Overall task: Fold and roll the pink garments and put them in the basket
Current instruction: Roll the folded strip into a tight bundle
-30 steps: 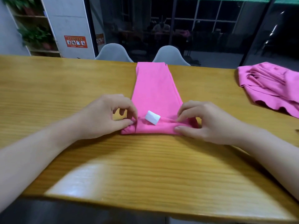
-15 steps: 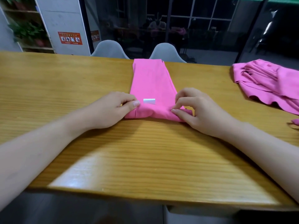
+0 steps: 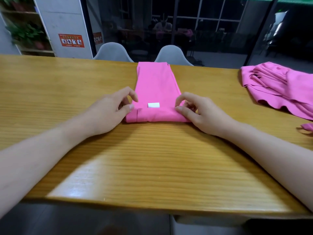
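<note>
A bright pink garment [image 3: 156, 85] lies folded into a long narrow strip on the wooden table [image 3: 50, 92], running away from me. Its near end is turned over into a short roll with a white label [image 3: 153, 105] on top. My left hand [image 3: 108, 112] pinches the left end of that roll between thumb and curled fingers. My right hand [image 3: 199, 112] pinches the right end the same way. No basket is in view.
A heap of darker pink garments [image 3: 277, 89] lies at the table's right edge, with a small pink scrap [image 3: 307, 127] nearer me. Two grey chairs [image 3: 171, 55] stand behind the far edge, before a dark glass wall.
The roll has been turned further away from me along the strip, and the white label now lies flat on top. Both hands moved forward with it.
</note>
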The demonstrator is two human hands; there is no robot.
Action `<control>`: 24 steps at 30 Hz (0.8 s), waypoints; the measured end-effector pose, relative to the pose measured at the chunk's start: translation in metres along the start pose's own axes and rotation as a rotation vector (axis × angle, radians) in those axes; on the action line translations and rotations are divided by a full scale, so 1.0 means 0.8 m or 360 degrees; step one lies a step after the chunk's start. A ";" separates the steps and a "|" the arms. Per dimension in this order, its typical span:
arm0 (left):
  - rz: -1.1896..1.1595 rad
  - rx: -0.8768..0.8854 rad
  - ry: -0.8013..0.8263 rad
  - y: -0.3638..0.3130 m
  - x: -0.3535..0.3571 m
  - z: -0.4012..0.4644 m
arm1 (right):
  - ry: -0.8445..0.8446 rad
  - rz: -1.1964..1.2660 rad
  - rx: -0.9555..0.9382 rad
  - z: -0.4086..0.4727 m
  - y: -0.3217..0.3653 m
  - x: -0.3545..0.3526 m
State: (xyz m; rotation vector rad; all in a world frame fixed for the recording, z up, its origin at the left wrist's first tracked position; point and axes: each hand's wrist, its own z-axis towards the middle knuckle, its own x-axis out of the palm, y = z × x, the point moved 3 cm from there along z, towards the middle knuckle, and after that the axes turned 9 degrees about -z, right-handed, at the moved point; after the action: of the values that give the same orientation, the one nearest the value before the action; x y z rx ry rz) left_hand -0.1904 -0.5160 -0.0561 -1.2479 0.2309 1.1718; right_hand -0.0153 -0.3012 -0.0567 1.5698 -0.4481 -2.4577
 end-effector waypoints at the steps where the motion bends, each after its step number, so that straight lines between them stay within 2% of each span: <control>1: 0.0166 0.0185 -0.0052 -0.007 -0.005 -0.002 | -0.0027 -0.0023 -0.0015 0.000 0.001 0.000; 3: 0.0477 0.0515 -0.0061 -0.023 -0.008 -0.009 | -0.0088 -0.0128 -0.0051 0.000 -0.002 0.002; 5: 0.0615 0.0618 -0.0027 -0.030 -0.007 -0.014 | -0.0149 -0.0222 -0.0042 0.002 -0.005 0.003; 10: 0.0685 0.0410 0.0037 -0.033 0.001 -0.014 | -0.0190 -0.0342 -0.0136 0.000 -0.002 -0.003; 14: 0.0524 0.0288 0.0032 -0.025 0.007 -0.006 | -0.0145 -0.0357 -0.0143 -0.007 -0.001 -0.006; 19: 0.0282 0.0118 0.0071 -0.007 0.021 0.024 | -0.0071 -0.0202 0.0048 0.010 -0.012 0.008; 24: 0.0345 0.0007 0.0098 0.007 0.026 0.045 | -0.0085 -0.0140 0.0271 0.024 -0.017 0.014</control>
State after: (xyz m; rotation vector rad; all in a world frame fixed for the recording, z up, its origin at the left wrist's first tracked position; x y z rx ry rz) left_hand -0.2009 -0.4756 -0.0608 -1.2799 0.4228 1.3176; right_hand -0.0374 -0.2891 -0.0631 1.6226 -0.6255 -2.5937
